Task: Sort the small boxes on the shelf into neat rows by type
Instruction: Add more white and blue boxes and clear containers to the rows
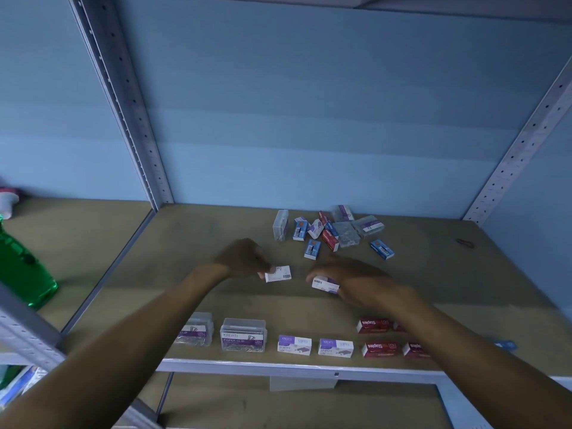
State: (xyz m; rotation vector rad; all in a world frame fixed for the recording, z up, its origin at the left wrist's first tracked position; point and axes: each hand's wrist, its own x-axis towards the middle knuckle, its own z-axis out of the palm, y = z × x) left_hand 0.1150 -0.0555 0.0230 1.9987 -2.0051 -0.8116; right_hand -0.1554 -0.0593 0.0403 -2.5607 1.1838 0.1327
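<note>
Small boxes (328,233) on tan shelf (185,243), blue wall (309,119) behind.

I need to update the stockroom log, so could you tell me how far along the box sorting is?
Partly done. The front row holds paper clip, purple staple and red staple boxes by type. The left hand and right hand each hold a small white box. A mixed pile remains at the back.

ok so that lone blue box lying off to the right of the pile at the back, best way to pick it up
Pinch the blue box across its two long side faces, coming straight down from above. It lies flat on the shelf with its long axis slanted, apart from the pile, so both long sides look free; turn the wrist to match the slant. Both hands are occupied now.
</note>
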